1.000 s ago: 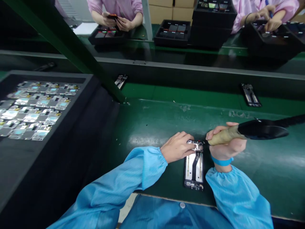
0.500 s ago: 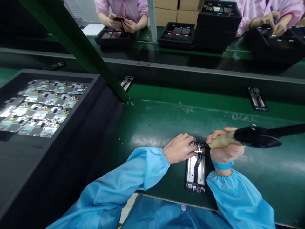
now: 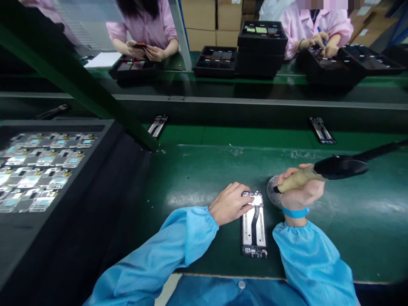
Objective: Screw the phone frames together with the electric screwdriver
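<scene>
An opened phone (image 3: 254, 225) lies on the green bench before me, its inside facing up with a dark flex cable down the middle. My left hand (image 3: 231, 203) holds its upper left edge, fingers bent over the top end. My right hand (image 3: 307, 192) is closed around an electric screwdriver (image 3: 298, 180) with a tan-wrapped grip and a black rear end. The screwdriver's tip is over a round, speckled dish (image 3: 272, 191) right of the phone, apart from the phone. My right hand partly hides the dish, and its contents are too small to make out.
A dark box (image 3: 108, 127) with rows of phone circuit boards (image 3: 44, 158) stands left, beside a slanting green post (image 3: 95, 93). Opened phones (image 3: 321, 130) lie on the green strip beyond. Across the line, people in pink (image 3: 149, 25) work among black trays (image 3: 215, 61).
My right hand and the screwdriver have shifted from the phone's top end to the dish. The dish now shows. My left hand stays on the phone. The camera view has tilted up.
</scene>
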### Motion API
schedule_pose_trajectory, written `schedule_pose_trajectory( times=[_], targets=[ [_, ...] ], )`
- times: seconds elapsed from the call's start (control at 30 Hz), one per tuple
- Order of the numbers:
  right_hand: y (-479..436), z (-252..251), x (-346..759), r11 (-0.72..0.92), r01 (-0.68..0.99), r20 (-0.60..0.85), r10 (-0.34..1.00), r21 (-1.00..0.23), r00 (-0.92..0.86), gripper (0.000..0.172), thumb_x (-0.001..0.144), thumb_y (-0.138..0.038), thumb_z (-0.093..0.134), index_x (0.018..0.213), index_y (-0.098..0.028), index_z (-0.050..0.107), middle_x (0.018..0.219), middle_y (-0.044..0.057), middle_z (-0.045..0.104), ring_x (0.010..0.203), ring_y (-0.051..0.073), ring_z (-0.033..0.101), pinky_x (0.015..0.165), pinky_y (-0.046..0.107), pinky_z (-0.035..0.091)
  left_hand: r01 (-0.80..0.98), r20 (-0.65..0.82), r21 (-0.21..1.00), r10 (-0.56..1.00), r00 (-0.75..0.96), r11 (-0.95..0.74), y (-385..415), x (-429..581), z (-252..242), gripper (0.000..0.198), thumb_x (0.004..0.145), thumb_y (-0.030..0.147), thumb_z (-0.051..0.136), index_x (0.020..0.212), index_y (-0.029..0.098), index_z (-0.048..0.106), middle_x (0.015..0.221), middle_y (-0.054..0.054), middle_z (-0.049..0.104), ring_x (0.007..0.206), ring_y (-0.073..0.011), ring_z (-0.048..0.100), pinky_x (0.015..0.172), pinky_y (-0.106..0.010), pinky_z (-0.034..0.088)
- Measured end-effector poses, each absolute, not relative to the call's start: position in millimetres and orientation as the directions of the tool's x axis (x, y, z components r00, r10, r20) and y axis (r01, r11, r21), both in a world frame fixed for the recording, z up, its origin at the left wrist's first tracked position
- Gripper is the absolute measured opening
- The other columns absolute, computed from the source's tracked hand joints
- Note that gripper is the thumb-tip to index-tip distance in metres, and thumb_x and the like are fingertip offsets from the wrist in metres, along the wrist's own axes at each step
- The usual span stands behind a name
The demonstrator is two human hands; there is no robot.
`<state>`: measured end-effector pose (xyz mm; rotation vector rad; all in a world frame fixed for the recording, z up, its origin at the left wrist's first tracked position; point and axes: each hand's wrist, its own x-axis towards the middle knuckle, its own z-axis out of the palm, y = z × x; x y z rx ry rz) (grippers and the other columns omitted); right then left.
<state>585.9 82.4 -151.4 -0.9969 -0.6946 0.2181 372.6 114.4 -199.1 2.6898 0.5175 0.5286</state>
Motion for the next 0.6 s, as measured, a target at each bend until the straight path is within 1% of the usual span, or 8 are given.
schedule_pose_trajectory(
  times=[0.1, 0.23, 0.33, 0.47, 0.53, 0.6],
  targets=[
    [82, -155, 585, 0.541, 0.118, 0.435, 0.506, -0.832, 0.745, 0.047, 0.098, -0.070, 0.059, 0.106, -0.024, 0.062, 0.063, -0.004, 0.062, 0.038, 0.017, 0.053, 0.036, 0.030, 0.044, 0.288, 0.289, 0.411, 0.423, 0.859, -0.865, 113, 375, -199, 0.023, 0.113, 0.041, 0.067, 0.122, 0.023, 0.079, 0.132, -0.011, 0.073, 0.115, -0.0271, 0.067, 0.097, -0.041, 0.054],
    [82, -159, 583, 0.534, 0.092, 0.417, 0.530, -0.840, 0.739, 0.045, 0.097, -0.068, 0.061, 0.107, -0.024, 0.062, 0.064, -0.004, 0.063, 0.039, 0.017, 0.054, 0.036, 0.029, 0.045, 0.281, 0.297, 0.451, 0.439, 0.848, -0.847, 113, 377, -199, 0.022, 0.112, 0.041, 0.069, 0.121, 0.023, 0.080, 0.132, -0.010, 0.075, 0.115, -0.0275, 0.069, 0.096, -0.041, 0.056],
    [83, -160, 583, 0.519, 0.087, 0.402, 0.533, -0.850, 0.745, 0.047, 0.095, -0.070, 0.062, 0.106, -0.024, 0.062, 0.063, -0.004, 0.062, 0.039, 0.017, 0.054, 0.036, 0.029, 0.045, 0.273, 0.338, 0.555, 0.513, 0.789, -0.786, 114, 378, -199, 0.020, 0.114, 0.036, 0.066, 0.115, 0.023, 0.081, 0.130, -0.008, 0.077, 0.116, -0.0248, 0.072, 0.101, -0.040, 0.057],
    [79, -154, 589, 0.543, 0.052, 0.388, 0.528, -0.838, 0.756, 0.054, 0.088, -0.076, 0.066, 0.102, -0.024, 0.062, 0.062, -0.004, 0.061, 0.039, 0.017, 0.052, 0.036, 0.030, 0.045, 0.313, 0.356, 0.713, 0.708, 0.609, -0.628, 120, 381, -200, 0.022, 0.116, 0.028, 0.061, 0.111, 0.023, 0.082, 0.120, -0.007, 0.080, 0.113, -0.0214, 0.075, 0.106, -0.038, 0.058],
    [75, -150, 591, 0.569, 0.006, 0.385, 0.548, -0.822, 0.743, 0.055, 0.085, -0.078, 0.066, 0.102, -0.026, 0.062, 0.062, -0.005, 0.061, 0.040, 0.017, 0.053, 0.037, 0.031, 0.047, 0.308, 0.354, 0.751, 0.750, 0.559, -0.584, 123, 383, -200, 0.019, 0.114, 0.027, 0.064, 0.109, 0.022, 0.081, 0.116, -0.006, 0.081, 0.111, -0.0211, 0.075, 0.105, -0.037, 0.058],
    [72, -146, 587, 0.576, -0.039, 0.388, 0.597, -0.816, 0.702, 0.054, 0.087, -0.079, 0.063, 0.102, -0.027, 0.062, 0.063, -0.004, 0.062, 0.042, 0.019, 0.055, 0.039, 0.033, 0.049, 0.291, 0.360, 0.761, 0.750, 0.555, -0.580, 124, 384, -201, 0.017, 0.113, 0.025, 0.065, 0.107, 0.021, 0.081, 0.114, -0.006, 0.081, 0.110, -0.0207, 0.076, 0.104, -0.036, 0.058]
  ],
)
